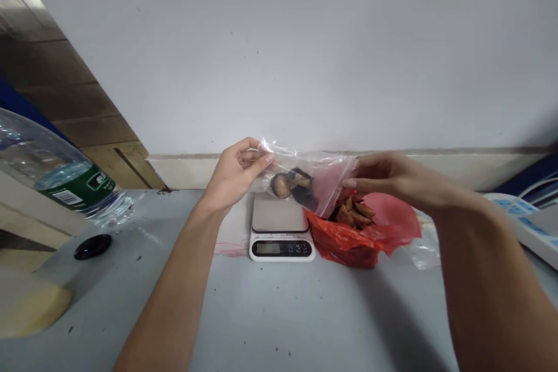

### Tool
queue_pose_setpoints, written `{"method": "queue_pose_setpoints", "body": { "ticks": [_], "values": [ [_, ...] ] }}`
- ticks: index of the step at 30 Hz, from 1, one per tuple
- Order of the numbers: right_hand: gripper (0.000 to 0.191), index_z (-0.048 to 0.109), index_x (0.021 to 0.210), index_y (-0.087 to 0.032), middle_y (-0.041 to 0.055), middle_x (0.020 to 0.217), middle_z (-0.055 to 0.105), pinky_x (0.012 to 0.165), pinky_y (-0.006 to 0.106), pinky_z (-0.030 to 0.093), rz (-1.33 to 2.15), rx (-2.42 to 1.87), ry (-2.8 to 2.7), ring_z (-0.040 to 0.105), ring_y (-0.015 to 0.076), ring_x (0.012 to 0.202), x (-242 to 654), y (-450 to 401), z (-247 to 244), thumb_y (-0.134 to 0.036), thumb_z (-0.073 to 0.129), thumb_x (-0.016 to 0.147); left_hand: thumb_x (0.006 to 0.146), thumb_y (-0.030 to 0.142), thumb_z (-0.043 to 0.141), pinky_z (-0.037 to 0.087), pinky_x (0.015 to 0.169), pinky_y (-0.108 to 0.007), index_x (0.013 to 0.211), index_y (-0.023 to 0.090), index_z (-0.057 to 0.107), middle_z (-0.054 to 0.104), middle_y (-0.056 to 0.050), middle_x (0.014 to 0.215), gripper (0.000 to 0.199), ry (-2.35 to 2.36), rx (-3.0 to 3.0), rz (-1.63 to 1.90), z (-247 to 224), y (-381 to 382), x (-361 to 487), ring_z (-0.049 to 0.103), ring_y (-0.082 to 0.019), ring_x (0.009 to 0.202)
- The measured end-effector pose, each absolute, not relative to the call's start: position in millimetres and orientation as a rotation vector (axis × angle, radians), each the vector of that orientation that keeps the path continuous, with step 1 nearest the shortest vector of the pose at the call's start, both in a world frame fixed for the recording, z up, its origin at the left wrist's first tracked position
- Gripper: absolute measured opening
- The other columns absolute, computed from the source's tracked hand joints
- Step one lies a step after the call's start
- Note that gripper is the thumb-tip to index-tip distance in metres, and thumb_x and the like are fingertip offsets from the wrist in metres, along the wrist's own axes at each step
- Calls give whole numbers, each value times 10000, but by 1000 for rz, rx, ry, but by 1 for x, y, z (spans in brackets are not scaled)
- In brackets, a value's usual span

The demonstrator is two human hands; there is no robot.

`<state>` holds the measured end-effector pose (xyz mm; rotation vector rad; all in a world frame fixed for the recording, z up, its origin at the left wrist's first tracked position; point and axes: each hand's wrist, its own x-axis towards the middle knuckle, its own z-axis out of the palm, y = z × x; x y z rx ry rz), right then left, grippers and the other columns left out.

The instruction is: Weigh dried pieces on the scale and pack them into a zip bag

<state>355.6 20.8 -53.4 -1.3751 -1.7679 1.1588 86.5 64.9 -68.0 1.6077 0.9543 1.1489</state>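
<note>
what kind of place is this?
Probably a small food weighing and bagging bench, not a home kitchen. A digital scale sits on a grey table against a bare wall; both hands hold a clear zip bag of dark dried pieces over it, beside a red bag holding more.

A small bag of thin, clear, glossy plastic film is seen, crinkled at its top edge, with dark, matt, wrinkled dried pieces inside. A red bag of thin, shiny, creased plastic is shown beside it, filled with rough brown pieces. The scale is made of smooth white plastic with a brushed, matt metal-looking plate. The worktop is finished in a smooth, dull grey, speckled with dark flecks. A clear, glossy plastic bottle carries a green printed label, and a glossy black cap is seen nearby.
</note>
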Motion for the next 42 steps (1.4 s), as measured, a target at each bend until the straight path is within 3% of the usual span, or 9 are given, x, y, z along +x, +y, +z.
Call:
{"method": "queue_pose_setpoints", "body": {
  "ticks": [6,8,12,15,18,20,25,36,42],
  "values": [
    [403,758,839,-202,63,880,794,834,396,582,1195,-1252,-1886,738,262,862,354,24,-61,-602,780,798,756,553,873,564,1006,-405,883,212,552,743,-35,905,485,853,1571,1104,-69,63,84,739,-238,1023],
    [441,730,869,-206,56,859,778,772,375,584,1134,-1220,-1786,725,242,802,351,25,-63,-629,806,768,755,499,879,549,1024,-417,1001,223,550,751,-40,977,495,866,1557,1058,-70,63,82,726,-245,1073],
    [505,640,889,-224,33,793,736,668,314,559,911,-1215,-1621,690,202,740,345,26,-66,-677,819,755,724,366,886,513,1075,-434,1356,285,450,733,-66,1196,772,918,1649,976,-72,64,77,647,-271,1269],
    [513,649,895,-218,22,707,704,611,289,524,743,-1188,-1634,683,196,699,340,26,-63,-673,830,742,768,384,830,506,1090,-420,1222,241,594,694,-90,1308,531,927,1805,917,-74,67,76,616,-284,1314],
    [485,694,898,-203,53,755,737,624,314,546,668,-1155,-1629,714,220,721,335,25,-59,-649,823,757,785,403,803,520,1078,-422,1047,196,680,731,-94,1215,356,933,1887,843,-76,71,77,667,-279,1213],
    [446,720,866,-201,59,758,739,641,333,559,614,-1147,-1647,714,227,722,331,23,-57,-628,814,772,775,399,816,538,1055,-433,1106,182,693,747,-98,1169,414,944,1896,785,-78,72,77,688,-276,1158],
    [328,729,751,-212,47,751,731,672,335,556,427,-1138,-1737,699,222,734,321,19,-53,-530,787,809,797,354,833,517,1089,-428,1289,197,668,716,-98,1340,542,797,1965,699,-76,67,78,679,-270,1212],
    [440,560,847,-231,22,739,701,662,326,592,609,-1067,-1553,711,192,701,313,25,-62,-620,764,841,842,359,786,494,1083,-393,1225,183,691,737,-94,1309,431,749,2043,615,-76,69,75,668,-274,1249],
    [510,680,917,-195,39,751,722,559,302,512,717,-1252,-1779,668,210,663,324,25,-61,-618,865,702,856,357,740,507,1045,-379,1117,178,705,765,-72,1224,319,809,2091,604,-76,71,74,692,-263,1180]
  ]
}}
